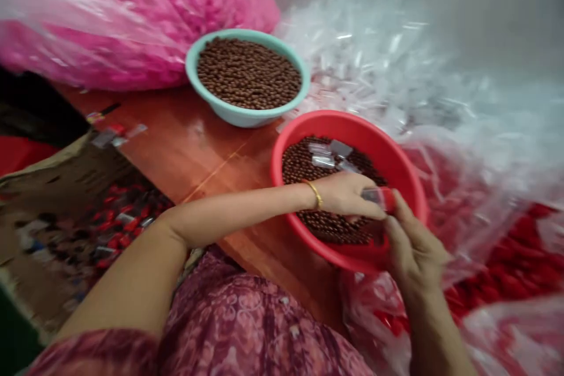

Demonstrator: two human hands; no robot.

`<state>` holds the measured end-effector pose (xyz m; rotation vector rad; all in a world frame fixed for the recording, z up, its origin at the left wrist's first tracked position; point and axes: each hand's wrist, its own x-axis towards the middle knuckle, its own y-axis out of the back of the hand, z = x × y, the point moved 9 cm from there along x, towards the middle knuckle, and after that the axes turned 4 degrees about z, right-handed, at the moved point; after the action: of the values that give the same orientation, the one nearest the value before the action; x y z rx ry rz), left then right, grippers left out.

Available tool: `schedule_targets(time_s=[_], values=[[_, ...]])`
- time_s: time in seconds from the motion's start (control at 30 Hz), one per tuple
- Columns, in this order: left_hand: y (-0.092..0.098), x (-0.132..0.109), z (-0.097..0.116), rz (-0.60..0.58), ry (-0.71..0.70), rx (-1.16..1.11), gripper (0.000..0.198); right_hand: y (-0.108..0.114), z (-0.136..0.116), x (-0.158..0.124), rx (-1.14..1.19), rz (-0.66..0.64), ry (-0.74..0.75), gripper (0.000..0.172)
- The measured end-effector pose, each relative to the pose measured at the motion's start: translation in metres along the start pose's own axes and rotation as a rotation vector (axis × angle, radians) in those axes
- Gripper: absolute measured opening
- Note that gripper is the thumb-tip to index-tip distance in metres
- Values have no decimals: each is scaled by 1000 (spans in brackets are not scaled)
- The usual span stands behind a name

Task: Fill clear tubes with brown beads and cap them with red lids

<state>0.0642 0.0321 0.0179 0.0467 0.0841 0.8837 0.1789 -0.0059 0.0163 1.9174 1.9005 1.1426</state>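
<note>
My left hand [348, 195], with a gold bangle on its wrist, reaches across the red bowl [399, 155] of small brown balls and pinches a small clear tube with a red cap [381, 196]. From the right, my right hand [412, 241] meets it, fingers closed on the red cap end of the same tube. Both hands hover just above the brown balls [304, 167]. A few clear tubes [328, 153] lie on top of the balls at the far side of the bowl.
A teal bowl [200, 73] full of brown balls stands farther back on the red-brown table [194, 147]. A cardboard box [66, 170] with several red-capped filled tubes sits at left. Plastic bags lie around: pink [123, 17] at back left, clear [388, 64] at back right, red [506, 270] at right.
</note>
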Motion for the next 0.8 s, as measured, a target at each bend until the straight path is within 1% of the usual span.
schedule_targets(time_s=[0.1, 0.17, 0.23, 0.3, 0.4, 0.43, 0.5, 0.57, 0.6, 0.67, 0.7, 0.8], values=[[-1, 2, -8, -9, 25, 69, 14, -5, -28, 0, -136, -7, 245, 48], [-1, 2, -12, -12, 50, 120, 9, -9, -46, -1, -214, -14, 412, 54], [0, 2, -15, 6, 80, 161, 8, -11, -60, -3, -281, -23, 546, 59], [1, 3, -15, 11, 86, 164, 9, -11, -72, -3, -319, -31, 635, 63], [-3, 4, -11, -32, 39, 115, 11, -12, -85, -3, -315, -42, 689, 63], [-4, 4, -10, -37, 17, 97, 11, -11, -88, -2, -306, -35, 689, 63], [-3, 5, -8, -9, -3, 72, 11, -9, -92, 0, -276, 1, 671, 59], [0, 6, -8, 46, 19, 66, 11, -5, -90, 5, -237, 25, 619, 51], [1, 6, -10, 66, 48, 71, 11, -4, -85, 9, -208, 16, 571, 46], [-1, 6, -11, 71, 89, 112, 11, 3, -72, 19, -132, 10, 423, 37], [-2, 6, -9, 69, 82, 167, 10, 8, -64, 25, -97, 40, 336, 36], [-8, 5, 5, 43, -34, 451, 11, 24, -42, 40, -6, 210, 101, 44]])
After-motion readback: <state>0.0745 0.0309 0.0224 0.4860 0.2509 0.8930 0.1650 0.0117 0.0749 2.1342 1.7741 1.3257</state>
